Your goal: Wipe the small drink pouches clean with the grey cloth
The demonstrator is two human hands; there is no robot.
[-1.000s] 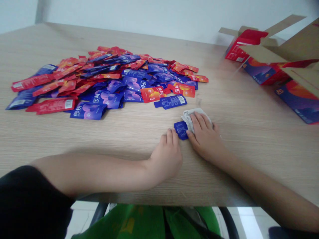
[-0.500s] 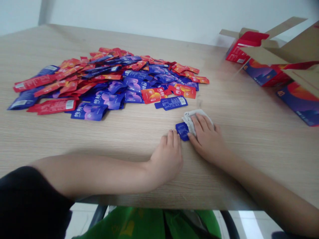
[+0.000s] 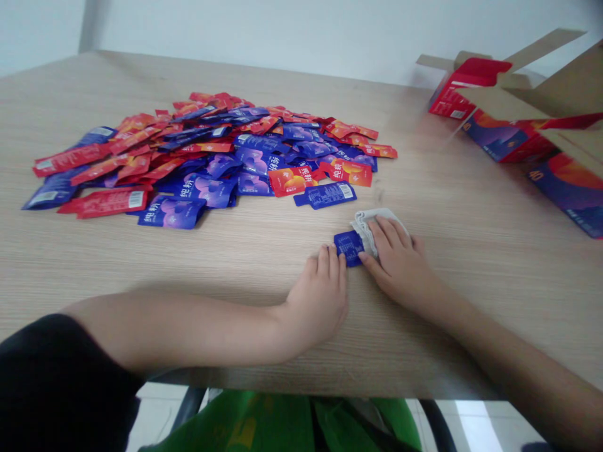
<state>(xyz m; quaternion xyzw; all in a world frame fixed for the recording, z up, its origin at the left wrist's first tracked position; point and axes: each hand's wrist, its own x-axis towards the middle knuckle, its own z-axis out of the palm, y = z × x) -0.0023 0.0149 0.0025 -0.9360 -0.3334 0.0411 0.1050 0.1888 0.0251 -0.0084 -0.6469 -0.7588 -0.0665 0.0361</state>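
Leftmost, a black sleeve (image 3: 56,376) covers the upper part of the person's left arm, whose forearm runs rightward along the near edge of the table (image 3: 235,257). Farther off, a broad pile of red and blue pouches (image 3: 217,150) spreads from the left side to past the middle. At its near right edge lies a loose blue pouch (image 3: 327,196), its long axis roughly left to right and its narrow end to the left, well apart from the fingers.

Nearer and a little to the right, the left hand (image 3: 321,292) reaches the near left edge of another blue pouch (image 3: 347,248). Its fingers are bent and held together; whether they pinch that edge or only rest against it, I cannot tell. This pouch lies flat between the two hands, just beyond the left fingertips. Its long axis seems to run left to right, but its right end is hidden beneath a folded pale cloth (image 3: 360,223).

The right hand (image 3: 400,267) lies over the cloth, fingers extended, thumb at the pouch's near edge; how firmly it holds either is unclear. Both hands are thus close to the pouch, one at each end. At far right stand printed cardboard boxes (image 3: 494,135), flaps raised.
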